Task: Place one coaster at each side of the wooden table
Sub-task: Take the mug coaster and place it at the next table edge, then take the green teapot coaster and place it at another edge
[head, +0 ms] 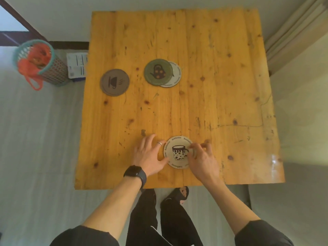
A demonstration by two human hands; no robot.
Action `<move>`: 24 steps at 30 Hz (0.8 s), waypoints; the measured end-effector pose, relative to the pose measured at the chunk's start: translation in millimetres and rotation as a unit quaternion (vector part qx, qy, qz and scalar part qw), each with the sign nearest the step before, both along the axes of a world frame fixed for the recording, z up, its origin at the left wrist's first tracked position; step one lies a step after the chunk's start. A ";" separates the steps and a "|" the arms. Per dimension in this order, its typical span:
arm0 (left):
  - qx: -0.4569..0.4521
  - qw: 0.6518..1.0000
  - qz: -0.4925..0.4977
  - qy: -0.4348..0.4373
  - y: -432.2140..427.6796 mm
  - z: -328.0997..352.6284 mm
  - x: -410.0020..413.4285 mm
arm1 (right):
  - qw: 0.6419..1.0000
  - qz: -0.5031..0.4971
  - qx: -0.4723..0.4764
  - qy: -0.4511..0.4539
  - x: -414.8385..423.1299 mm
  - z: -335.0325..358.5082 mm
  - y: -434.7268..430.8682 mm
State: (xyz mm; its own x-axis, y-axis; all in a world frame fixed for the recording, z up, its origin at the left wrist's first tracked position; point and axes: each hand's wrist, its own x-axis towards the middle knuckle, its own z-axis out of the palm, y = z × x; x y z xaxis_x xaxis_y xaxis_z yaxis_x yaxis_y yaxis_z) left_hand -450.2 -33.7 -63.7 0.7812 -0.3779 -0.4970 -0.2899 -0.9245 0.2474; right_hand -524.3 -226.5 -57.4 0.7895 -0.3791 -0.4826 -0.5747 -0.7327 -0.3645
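1. Cream coaster (178, 152), mug print, word "Aesthetics" round the rim: lies flat on the pine counter (221, 77), near the edge closest to me. I judge it light, thin and stiff, hard to lift off flat wood; best pinched at the rim or slid.
2. My left hand (148, 155): fingers spread wide, thumb and ringed finger touching the coaster's left rim, gripping nothing.
3. My right hand (202, 158): fingers curled, tips pinching at the coaster's right rim; whether it truly holds, I cannot tell.
4. Brown coaster (114, 82): by the left side.
5. Green teapot coaster (158, 72): mid-counter, overlapping a pale coaster (177, 75).
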 end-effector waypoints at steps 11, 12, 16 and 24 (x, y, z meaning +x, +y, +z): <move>-0.042 0.993 0.047 -0.095 2.1 -13.3 160.6 | 0.996 -0.019 0.034 -0.086 236.7 14.7 12.1; -0.029 0.995 0.044 -0.087 5.6 -21.6 166.1 | 0.997 -0.028 0.030 -0.072 256.0 12.8 14.8; 0.005 0.997 0.029 -0.074 11.6 -37.7 169.8 | 0.996 -0.083 -0.007 -0.025 306.4 6.4 23.3; 0.029 0.998 0.012 -0.060 10.0 -38.4 166.4 | 0.980 -0.127 0.135 -0.075 313.3 4.9 21.1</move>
